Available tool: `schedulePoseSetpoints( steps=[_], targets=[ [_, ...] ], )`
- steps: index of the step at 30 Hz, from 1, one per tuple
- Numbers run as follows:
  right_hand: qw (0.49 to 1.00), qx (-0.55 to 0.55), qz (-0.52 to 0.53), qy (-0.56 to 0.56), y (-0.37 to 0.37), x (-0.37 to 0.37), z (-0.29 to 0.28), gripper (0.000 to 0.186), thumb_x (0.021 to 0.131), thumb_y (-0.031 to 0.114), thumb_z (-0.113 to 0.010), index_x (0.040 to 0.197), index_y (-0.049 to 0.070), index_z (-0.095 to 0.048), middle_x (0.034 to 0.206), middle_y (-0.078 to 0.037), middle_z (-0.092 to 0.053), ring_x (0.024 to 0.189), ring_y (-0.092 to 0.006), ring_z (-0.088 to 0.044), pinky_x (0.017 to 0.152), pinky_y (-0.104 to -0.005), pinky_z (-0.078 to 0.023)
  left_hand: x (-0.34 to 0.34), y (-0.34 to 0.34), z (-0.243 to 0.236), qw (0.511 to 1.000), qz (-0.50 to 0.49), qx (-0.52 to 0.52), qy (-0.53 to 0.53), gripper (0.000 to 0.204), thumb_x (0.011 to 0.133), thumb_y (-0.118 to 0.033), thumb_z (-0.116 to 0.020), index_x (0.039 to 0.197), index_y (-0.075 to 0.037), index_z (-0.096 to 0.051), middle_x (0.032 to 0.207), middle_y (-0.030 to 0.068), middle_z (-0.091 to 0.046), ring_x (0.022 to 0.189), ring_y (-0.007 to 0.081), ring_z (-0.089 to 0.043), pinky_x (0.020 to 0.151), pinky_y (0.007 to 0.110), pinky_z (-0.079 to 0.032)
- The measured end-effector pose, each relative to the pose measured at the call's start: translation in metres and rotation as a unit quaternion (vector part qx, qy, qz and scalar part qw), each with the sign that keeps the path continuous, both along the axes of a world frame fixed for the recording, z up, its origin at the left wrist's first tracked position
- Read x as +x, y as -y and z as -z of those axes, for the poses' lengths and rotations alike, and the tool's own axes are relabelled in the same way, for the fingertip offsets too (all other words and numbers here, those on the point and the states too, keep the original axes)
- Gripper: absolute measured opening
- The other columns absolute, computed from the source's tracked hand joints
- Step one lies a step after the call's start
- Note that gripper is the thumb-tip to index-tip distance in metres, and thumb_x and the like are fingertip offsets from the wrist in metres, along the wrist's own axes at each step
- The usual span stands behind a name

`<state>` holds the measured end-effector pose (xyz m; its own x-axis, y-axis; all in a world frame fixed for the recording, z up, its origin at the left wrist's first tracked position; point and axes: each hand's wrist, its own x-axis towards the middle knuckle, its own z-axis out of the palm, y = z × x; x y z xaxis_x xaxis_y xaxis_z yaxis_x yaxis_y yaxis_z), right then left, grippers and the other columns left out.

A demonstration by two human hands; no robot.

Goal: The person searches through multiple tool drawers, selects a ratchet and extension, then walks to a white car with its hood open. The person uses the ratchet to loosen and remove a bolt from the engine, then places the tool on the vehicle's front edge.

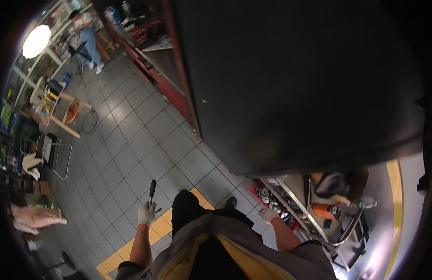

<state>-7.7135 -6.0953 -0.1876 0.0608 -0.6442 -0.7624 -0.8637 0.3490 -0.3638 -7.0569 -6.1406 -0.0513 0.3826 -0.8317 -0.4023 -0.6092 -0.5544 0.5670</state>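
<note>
My left hand, in a white glove with an orange cuff, grips a tool with a long black handle, held upright above the tiled floor. My right hand, gloved alike, has its fingers curled beside a metal cart; what they hold, if anything, is too small to make out. On the cart are a red tray with round metal parts, an orange container, a dark bundle and a clear bottle.
A large black panel with a red-framed edge fills the upper right. At left stand a wooden workbench, a folding chair and a pink draped item. Another person stands at upper left. Yellow tiles cross the floor.
</note>
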Motion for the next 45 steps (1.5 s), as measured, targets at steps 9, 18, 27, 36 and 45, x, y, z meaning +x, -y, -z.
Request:
schedulePoseSetpoints(
  steps=[9, 18, 27, 36, 45],
  targets=[
    [0.974, -0.063, -0.188, 0.107, 0.322, 0.363, -0.13, 0.051, 0.098, 0.039, -0.06, 0.136, 0.006, -0.064, 0.133, -0.023, -0.067, 0.121, -0.0414, -0.065, 0.102, -0.0459, -0.052, 0.108, 0.151, -0.072, 0.966, -0.146, -0.058, -0.203, 0.032, 0.098, -0.03, -0.064, 0.091, 0.0, -0.067, 0.066, 0.0028, -0.06, 0.058, 0.0108, -0.057, 0.054, 0.032, -0.044],
    [0.835, -0.016, -0.43, 0.343, 0.458, 0.729, -0.248, 0.031, 0.094, 0.036, -0.066, 0.107, 0.008, -0.068, 0.108, -0.018, -0.073, 0.105, -0.0376, -0.069, 0.093, -0.0445, -0.054, 0.222, 0.339, -0.187, 0.904, -0.022, -0.049, -0.424, 0.022, 0.102, -0.019, -0.061, 0.102, 0.003, -0.065, 0.077, 0.0028, -0.064, 0.064, 0.0082, -0.056, 0.061, 0.026, -0.047],
    [0.793, -0.107, -0.247, 0.547, 0.662, 0.784, -0.226, 0.033, 0.084, 0.005, -0.066, 0.117, 0.003, -0.067, 0.11, -0.015, -0.07, 0.111, -0.0284, -0.068, 0.092, -0.039, -0.055, 0.3, 0.573, -0.186, 0.832, 0.441, -0.334, -0.055, 0.032, 0.078, -0.012, -0.082, 0.109, -0.011, -0.076, 0.132, 0.011, -0.063, 0.13, 0.0347, -0.056, 0.102, 0.042, -0.051],
    [0.889, -0.08, 0.072, 0.444, 0.895, 0.824, -0.259, 0.035, 0.102, 0.015, -0.07, 0.135, 0.002, -0.065, 0.106, -0.004, -0.071, 0.095, -0.0096, -0.066, 0.083, -0.0261, -0.056, 0.451, 0.817, -0.096, 0.945, 0.111, -0.08, -0.297, 0.042, 0.1, -0.013, -0.064, 0.139, 0.002, -0.058, 0.126, 0.0141, -0.069, 0.116, 0.0243, -0.067, 0.1, 0.037, -0.054],
    [0.756, -0.13, 0.421, 0.483, 0.975, 0.846, -0.202, 0.04, 0.094, 0.007, -0.07, 0.133, -0.001, -0.065, 0.094, -0.006, -0.068, 0.078, -0.0104, -0.06, 0.068, -0.023, -0.048, 0.577, 1.118, 0.203, 0.835, -0.192, 0.13, -0.498, 0.03, 0.102, -0.025, -0.065, 0.126, -0.008, -0.063, 0.108, 0.005, -0.071, 0.088, 0.018, -0.071, 0.077, 0.034, -0.06]
  ],
)
